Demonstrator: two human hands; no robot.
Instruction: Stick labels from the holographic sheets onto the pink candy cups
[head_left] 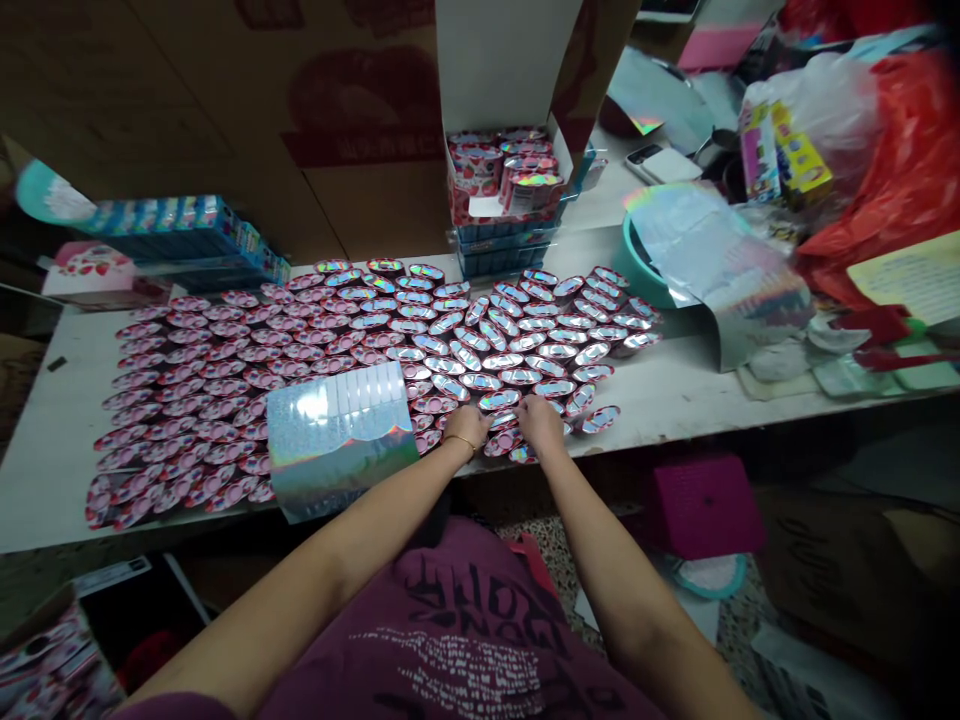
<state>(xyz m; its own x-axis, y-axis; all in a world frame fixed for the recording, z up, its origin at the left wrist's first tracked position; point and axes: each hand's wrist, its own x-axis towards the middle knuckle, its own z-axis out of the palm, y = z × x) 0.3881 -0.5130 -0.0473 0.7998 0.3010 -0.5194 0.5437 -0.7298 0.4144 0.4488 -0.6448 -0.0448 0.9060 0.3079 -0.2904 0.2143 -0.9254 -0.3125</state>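
Rows of small oval-topped cartons point(247, 380), printed in pink and red, stand packed together on the white table. Those in the middle and right have shiny silver tops, while many at the left show pink oval tops. Near the table's front edge, my left hand point(466, 428) is closed at the left end of a small carton point(504, 421). Opposite it, my right hand point(538, 424) pinches the same carton's right end. Its fingertips are partly hidden. A shiny holographic sticker sheet point(341, 430) lies over the cartons, left of my left hand.
Behind the rows stand a large brown carton point(360, 180), an open display box point(469, 210) of similar packs, and blue boxes point(180, 230). To the right are a teal basin point(637, 265) under silver sheets point(712, 250) and a red bag point(885, 170). A magenta stool point(705, 505) stands below.
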